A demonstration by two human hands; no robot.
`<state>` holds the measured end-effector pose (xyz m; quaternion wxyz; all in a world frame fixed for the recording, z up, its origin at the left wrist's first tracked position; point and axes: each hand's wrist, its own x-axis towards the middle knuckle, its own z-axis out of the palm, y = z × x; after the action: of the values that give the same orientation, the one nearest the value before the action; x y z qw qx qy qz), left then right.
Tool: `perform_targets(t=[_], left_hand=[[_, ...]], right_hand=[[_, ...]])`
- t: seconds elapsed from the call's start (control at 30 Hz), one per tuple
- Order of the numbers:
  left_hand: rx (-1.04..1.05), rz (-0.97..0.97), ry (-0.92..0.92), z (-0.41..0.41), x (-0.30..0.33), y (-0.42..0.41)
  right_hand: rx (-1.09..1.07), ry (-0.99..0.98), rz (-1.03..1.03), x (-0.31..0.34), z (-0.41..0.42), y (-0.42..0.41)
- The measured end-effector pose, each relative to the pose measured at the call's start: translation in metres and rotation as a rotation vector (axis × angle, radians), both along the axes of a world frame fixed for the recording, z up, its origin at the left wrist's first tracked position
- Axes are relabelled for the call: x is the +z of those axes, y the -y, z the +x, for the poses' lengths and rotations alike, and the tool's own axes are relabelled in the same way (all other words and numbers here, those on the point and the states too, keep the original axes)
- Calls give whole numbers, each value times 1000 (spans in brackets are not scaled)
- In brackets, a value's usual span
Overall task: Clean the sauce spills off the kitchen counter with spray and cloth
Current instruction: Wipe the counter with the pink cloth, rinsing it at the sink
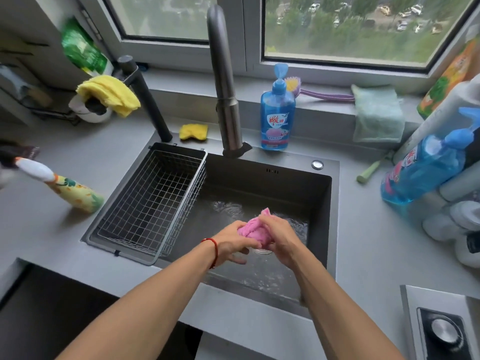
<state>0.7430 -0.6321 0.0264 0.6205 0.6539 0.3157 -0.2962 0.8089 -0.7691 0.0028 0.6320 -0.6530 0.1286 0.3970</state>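
- Cloth (255, 231): pink, bunched into a wad between both hands, held low over the sink (335, 203) basin, just above the drain.
- Water sheen on the basin floor; the cloth looks wet, so likely heavier than dry and dripping.
- Handling: soft, limp, no shape of its own. Best taken as a gathered bundle, gripped at both ends for wringing. A loose corner pokes up at the top.
- Left hand (232, 242): fingers curled around the wad's near-left side, thumb on top. Red string at the wrist.
- Right hand (279, 239): closed over the wad's right side, knuckles up, fingers wrapped under.
- Both forearms reach forward over the counter (363, 242) edge, converging at the cloth; wrists angled inward, a squeezing or twisting pose by the look of it.
- Spray (65, 189): bottle with a floral label, white nozzle, lying tilted on the counter left of the sink, well apart from the hands.
- No sauce spills visible on the counter from here.
- Faucet (226, 100): no stream seen.
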Motion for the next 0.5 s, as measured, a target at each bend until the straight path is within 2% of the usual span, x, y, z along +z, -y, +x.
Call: perform_targets(t=[0.07, 0.2, 0.27, 0.33, 0.43, 0.5], left_hand=[[322, -197, 71, -10, -1, 0], [723, -268, 180, -22, -2, 7], [786, -373, 183, -27, 3, 6], [761, -465, 204, -36, 12, 0], [689, -458, 259, -49, 23, -7], [724, -446, 290, -63, 27, -19]], right_hand=[[21, 61, 47, 9, -4, 6], [25, 206, -46, 25, -13, 7], [73, 276, -63, 39, -17, 7], [189, 410, -98, 55, -20, 4], [356, 719, -276, 77, -26, -9], [344, 819, -301, 85, -33, -25]])
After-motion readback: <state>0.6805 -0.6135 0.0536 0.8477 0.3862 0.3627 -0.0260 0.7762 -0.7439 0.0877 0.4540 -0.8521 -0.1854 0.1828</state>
